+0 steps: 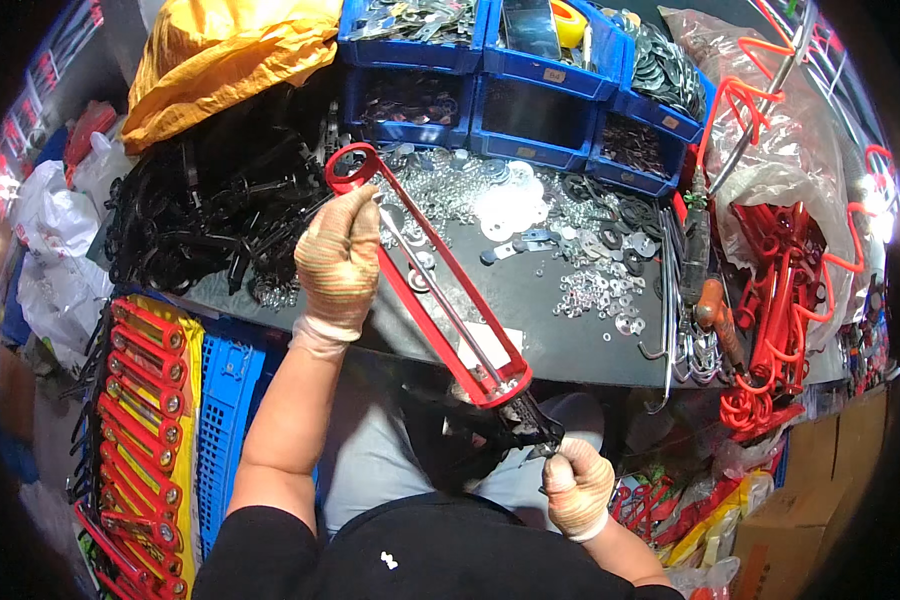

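Red stack point(140, 440): many long red frames lie in a row past the left front corner of the bench point(595, 355); they look mostly put together, but I cannot tell if all are done
Black parts point(195, 225): a big loose heap at the bench's left end, so these look not used yet
Blue crate point(228, 410): just beside the stack, below the front edge
Left hand point(340, 262): closed around the red frame, near its far ring
Red frame point(425, 320): held up at a tilt over the bench's front edge
Thin rod point(460, 322): runs inside the frame, so that bit looks done
Small bits point(445, 195): shiny rings and rounds spread toward the far edge, all loose
Black end point(528, 418): at the frame's near end, so this one looks mostly made; what is left I cannot tell
Right hand point(580, 488): thumb and fingers pinched on the black end's tip
Hooked rods point(667, 300): near the right front corner, not used yet, I think
Red parts point(780, 290): heaped loose at the right end
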A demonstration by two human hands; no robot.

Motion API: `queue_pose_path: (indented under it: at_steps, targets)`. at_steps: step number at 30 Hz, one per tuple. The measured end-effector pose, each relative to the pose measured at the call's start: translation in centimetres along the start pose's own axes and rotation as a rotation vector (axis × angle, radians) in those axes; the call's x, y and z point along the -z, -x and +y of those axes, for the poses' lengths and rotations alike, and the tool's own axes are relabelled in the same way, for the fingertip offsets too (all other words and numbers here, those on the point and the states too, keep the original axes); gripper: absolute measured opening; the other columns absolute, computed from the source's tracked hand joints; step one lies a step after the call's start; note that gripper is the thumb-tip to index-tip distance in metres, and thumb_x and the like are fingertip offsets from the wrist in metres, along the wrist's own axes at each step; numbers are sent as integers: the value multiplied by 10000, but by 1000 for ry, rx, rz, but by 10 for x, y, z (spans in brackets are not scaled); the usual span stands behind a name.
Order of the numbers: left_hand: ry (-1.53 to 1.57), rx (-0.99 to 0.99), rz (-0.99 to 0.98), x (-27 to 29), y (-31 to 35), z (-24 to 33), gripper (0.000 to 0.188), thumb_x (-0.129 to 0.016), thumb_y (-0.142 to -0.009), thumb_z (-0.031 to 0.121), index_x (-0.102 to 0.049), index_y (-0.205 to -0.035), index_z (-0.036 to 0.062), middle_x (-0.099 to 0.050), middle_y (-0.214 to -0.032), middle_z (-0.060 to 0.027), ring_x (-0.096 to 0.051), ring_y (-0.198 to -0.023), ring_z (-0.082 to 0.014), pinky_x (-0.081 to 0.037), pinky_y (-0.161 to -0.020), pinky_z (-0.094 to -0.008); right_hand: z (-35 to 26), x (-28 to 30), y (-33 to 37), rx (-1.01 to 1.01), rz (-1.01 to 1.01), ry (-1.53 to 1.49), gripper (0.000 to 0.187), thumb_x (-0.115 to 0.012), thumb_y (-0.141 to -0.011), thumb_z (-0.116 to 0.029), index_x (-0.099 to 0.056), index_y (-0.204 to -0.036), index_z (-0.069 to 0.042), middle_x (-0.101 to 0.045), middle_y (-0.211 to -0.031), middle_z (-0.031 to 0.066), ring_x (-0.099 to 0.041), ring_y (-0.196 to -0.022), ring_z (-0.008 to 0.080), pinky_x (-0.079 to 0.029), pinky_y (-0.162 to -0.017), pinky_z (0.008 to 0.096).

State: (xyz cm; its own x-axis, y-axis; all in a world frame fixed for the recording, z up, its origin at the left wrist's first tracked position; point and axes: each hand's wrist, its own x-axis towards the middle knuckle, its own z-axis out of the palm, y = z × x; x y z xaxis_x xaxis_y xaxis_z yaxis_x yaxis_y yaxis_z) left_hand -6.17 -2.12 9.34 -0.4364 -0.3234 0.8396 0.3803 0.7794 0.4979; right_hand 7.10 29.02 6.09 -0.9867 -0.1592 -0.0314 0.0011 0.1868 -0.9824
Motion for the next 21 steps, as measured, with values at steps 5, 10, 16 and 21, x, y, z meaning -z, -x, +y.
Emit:
queue_pose_path:
  at_steps: [5,10,16,21]
  targets:
    - [394,362,30,1,-7,20,140,-599,-885,46,-656,-1004,-1,-657,-863,-53,-598,-790,-115,-467,-725,-240,-2,4,-7,-102,-117,-423,143,-618,-881,-187,-609,-893,-45,-443,-542,-25,-378,-444,73,-317,-431,234]
    - [253,119,201,19,-20,60,138,-616,-873,47,-668,-997,16,-636,-932,-71,-577,-852,-148,-463,-752,-258,0,19,-14,-160,-297,-837,78,-600,-887,-104,-592,-895,-26,-412,-536,-12,-356,-437,85,-287,-412,246]
    - [636,438,18,15,-25,62,197,-596,-915,125,-634,-1041,-23,-656,-949,-53,-599,-839,-97,-464,-748,-208,0,20,-2,-29,-124,-646,194,-655,-865,-191,-593,-935,-21,-480,-585,10,-430,-487,92,-344,-441,246]
    - [43,-285,193,32,-31,88,258,-598,-895,77,-594,-1138,-7,-593,-1113,-102,-546,-956,-124,-478,-744,-275,12,43,-10,-96,-375,-739,252,-600,-891,-258,-553,-847,-14,-464,-549,12,-395,-442,85,-311,-421,239]
